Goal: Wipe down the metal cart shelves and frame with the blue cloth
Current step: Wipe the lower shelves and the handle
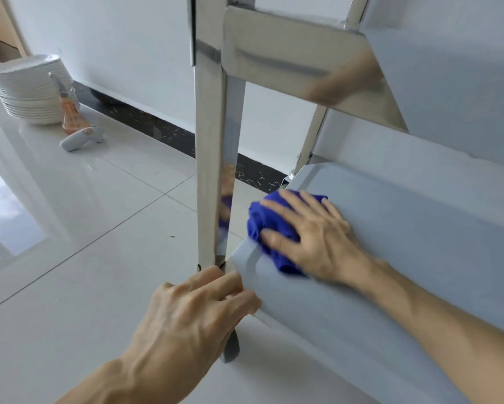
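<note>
Fingers (pixel 285 205) of the right hand (pixel 312 237) lie spread and flat on the blue cloth (pixel 262 225), pressing it onto the lower shelf (pixel 405 228) at its near left corner; the left hand (pixel 192 313) curls round the cart's front leg (pixel 210 141) beside that corner. Wiping looks under way on this shelf; the upper shelf (pixel 288 53) and frame probably remain, though no wiped patch shows.

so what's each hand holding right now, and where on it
The right hand presses the bunched blue cloth flat on the lower shelf. The left hand grips that shelf's front corner by the cart leg.
</note>
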A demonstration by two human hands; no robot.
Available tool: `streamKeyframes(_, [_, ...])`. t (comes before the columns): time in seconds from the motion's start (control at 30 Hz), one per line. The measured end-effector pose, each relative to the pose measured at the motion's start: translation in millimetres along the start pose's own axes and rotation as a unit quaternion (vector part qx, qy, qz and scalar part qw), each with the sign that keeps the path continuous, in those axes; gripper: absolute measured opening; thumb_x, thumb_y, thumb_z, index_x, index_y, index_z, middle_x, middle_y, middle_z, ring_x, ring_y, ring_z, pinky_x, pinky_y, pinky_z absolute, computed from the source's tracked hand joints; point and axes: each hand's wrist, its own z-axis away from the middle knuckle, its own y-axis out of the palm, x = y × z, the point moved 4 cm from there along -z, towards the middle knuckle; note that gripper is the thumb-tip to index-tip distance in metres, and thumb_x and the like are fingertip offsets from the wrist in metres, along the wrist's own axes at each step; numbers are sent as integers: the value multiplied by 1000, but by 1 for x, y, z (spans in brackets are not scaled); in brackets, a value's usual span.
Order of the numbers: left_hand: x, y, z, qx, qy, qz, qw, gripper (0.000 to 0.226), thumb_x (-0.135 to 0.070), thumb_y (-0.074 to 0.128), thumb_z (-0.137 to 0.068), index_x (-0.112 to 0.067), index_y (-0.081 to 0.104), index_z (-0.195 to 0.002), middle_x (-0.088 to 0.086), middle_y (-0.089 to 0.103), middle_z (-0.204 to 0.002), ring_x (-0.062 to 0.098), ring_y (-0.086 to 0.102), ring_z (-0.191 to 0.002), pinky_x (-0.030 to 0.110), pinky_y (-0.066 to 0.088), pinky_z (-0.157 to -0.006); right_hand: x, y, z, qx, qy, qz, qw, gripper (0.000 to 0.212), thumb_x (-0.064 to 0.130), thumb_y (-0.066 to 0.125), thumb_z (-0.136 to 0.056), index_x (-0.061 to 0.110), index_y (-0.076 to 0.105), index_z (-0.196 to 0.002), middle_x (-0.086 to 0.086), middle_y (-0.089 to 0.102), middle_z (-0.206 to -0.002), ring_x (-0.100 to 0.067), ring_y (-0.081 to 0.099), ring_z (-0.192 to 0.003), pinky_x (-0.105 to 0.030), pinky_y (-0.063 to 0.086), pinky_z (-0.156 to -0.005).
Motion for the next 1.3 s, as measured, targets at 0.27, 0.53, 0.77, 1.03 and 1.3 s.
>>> streamKeyframes(0.27, [4, -1, -4, -28, 9, 36, 999, 9, -25, 64, -92, -30, 71, -88, -13, 61, -77, 15, 54, -65, 33, 47, -40, -110, -7, -82, -6, 188, 35, 982, 71, 74, 24, -92, 32, 31, -149, 5, 29, -160, -25, 25, -146, -55, 16, -117])
streamKeyframes(0.53, [-1, -3, -5, -7, 10, 6, 1000, 7, -25, 67, -90, -30, 70, -88, -14, 61, -79, 15, 57, -67, 34, 47, -39, -203, -39, 13, -55, 260, 60, 962, 65, 68, 33, -94, 23, 48, -137, -5, 48, -146, -29, 42, -135, -51, 31, -111])
streamKeyframes(0.77, [-21, -2, -25, 98, 71, -39, 992, 24, -23, 78, -81, -22, 67, -102, -5, 66, -108, 23, 66, -96, 41, 55, -81, -248, -53, 91, -41, 364, 73, 928, 71, 71, 21, -88, 20, 51, -127, -8, 48, -142, -31, 41, -133, -55, 31, -110])
streamKeyframes(1.03, [-20, 15, -50, 179, 9, 66, 982, 44, -28, 73, -88, -26, 62, -131, -12, 55, -143, 12, 43, -139, 22, 21, -108, -173, -31, 30, -23, 358, 81, 930, 75, 76, 14, -87, 32, 37, -145, -1, 33, -155, -35, 29, -141, -60, 18, -114])
streamKeyframes(1.3, [-12, 19, -47, 197, -26, 66, 978, 48, -29, 79, -82, -30, 63, -127, -5, 63, -133, 18, 56, -126, 35, 42, -105, -29, -10, 54, 24, 47, 28, 998, 67, 76, 20, -90, 51, 16, -152, 16, 12, -165, -18, 8, -153, -46, 3, -124])
